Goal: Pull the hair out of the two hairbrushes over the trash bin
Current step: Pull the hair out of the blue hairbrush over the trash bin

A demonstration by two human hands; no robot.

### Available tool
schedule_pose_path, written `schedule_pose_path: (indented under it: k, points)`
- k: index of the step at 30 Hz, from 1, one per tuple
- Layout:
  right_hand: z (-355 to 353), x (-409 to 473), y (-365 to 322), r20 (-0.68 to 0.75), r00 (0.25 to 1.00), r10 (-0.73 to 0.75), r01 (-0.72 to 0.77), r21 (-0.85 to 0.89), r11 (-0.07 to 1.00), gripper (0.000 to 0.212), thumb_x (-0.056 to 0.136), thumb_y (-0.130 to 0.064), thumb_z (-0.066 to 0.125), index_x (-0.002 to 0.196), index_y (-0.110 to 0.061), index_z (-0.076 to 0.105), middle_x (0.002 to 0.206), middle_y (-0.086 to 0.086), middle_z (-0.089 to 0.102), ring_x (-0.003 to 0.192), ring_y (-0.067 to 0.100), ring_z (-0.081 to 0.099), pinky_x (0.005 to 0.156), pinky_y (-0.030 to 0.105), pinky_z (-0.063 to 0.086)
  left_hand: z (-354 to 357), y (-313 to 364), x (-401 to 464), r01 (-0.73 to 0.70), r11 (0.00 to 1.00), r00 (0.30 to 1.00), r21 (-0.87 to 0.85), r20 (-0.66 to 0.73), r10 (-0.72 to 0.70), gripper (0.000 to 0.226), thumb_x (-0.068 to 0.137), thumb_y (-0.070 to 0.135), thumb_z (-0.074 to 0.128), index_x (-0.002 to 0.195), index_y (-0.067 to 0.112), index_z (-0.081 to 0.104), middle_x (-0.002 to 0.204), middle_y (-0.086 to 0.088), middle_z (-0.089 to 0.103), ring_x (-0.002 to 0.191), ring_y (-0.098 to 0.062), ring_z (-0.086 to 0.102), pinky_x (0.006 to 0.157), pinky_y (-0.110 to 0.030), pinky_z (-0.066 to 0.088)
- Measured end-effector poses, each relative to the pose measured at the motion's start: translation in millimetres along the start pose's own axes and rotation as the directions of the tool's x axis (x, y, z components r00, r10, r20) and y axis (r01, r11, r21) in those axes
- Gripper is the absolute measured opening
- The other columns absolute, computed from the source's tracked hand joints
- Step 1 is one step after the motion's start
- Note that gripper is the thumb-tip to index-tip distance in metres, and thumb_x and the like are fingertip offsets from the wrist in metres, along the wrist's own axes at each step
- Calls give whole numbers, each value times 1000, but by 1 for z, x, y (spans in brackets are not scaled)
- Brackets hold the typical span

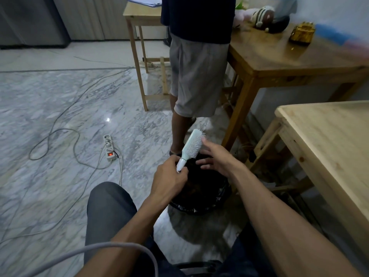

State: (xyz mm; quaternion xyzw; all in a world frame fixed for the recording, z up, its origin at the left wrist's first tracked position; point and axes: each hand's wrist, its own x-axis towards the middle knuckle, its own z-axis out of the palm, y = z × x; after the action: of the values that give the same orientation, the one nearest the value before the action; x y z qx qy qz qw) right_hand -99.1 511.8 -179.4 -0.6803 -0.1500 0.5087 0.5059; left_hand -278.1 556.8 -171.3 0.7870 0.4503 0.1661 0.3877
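Left hand [169, 176] pinches pale paddle hairbrush [192, 145] by handle, head tilted over black-lined trash bin [199, 204] so hair drops inside. Right hand [215, 156], fingers spread, touches bristles for plucking.

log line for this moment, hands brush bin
left hand: grips hairbrush handle | right hand: open, fingers at bristles | hairbrush: over trash bin | stage: pulling hair

The pale mint plastic hairbrush [191, 147] looks smooth and matt, with thin white plastic bristles. At six o'clock from it, a crinkled glossy black plastic liner [199, 204] lines the bin. The grey-veined marble floor [79, 108] gleams polished; the light wooden table [329, 140] at three o'clock looks matt.
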Motion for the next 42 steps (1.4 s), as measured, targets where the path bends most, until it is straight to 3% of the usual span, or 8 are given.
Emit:
schedule_pose_path:
  k: [4,11,16,22,26,31,36,42]
  points:
    - [0,2,6,13,996,-88,88,42,995,34,104,-36,59,89,-6,67,71,5,64,45,6,56,43,15,45,-7,-8,0,-125,979,988,163,-72,138,26,91,23,58,115,24,68,83,-4,72,68,-24,64,58,-37,49]
    - [-8,7,6,-241,956,-169,139,-134,981,29,100,-21,67,76,-7,74,58,-3,58,45,3,49,45,14,43,-10,-29,4,-141,913,973,383,-118,199,13,95,22,52,99,19,63,69,-3,56,58,-26,53,47,-31,29]
    - [-14,9,8,-263,960,-92,75,-75,994,13,100,0,61,97,3,73,87,13,69,63,12,64,55,19,56,-11,-35,5,-111,908,976,404,-129,177,9,94,18,50,93,16,59,67,-2,52,58,-24,50,50,-32,29]
    - [-15,-3,4,-194,980,49,-94,-233,968,66,96,12,35,156,-15,42,165,11,31,85,28,78,52,29,61,-7,-31,6,-109,930,974,352,-149,171,13,93,18,52,100,14,62,67,-1,56,60,-24,52,48,-32,30]
    - [-21,-4,3,-210,977,28,-89,-287,954,62,100,3,47,158,-16,37,152,11,53,83,23,80,59,30,61,-7,-27,6,-81,949,980,303,-152,132,20,95,23,53,109,14,63,74,-5,65,64,-27,59,52,-36,41]
    - [-31,-3,-1,-289,947,-144,-30,-523,852,43,91,-31,77,131,-17,71,132,2,68,124,22,62,106,37,50,-5,-20,3,-75,967,984,242,-141,111,19,97,25,53,107,12,62,74,-7,66,65,-29,61,55,-38,44]
    - [-20,-11,-7,-207,978,6,-60,-254,965,55,101,-47,59,146,-16,52,141,7,57,115,26,66,94,44,59,-2,-9,0,-84,979,993,186,-70,99,23,99,30,51,111,14,62,79,-5,68,70,-25,64,59,-38,47]
    - [-7,-24,-28,-156,986,-64,55,-65,996,33,101,-37,64,125,-16,61,117,13,71,91,25,75,86,44,64,-5,15,1,-94,985,995,144,-23,99,26,101,34,48,117,13,53,87,-9,68,78,-29,65,61,-38,43]
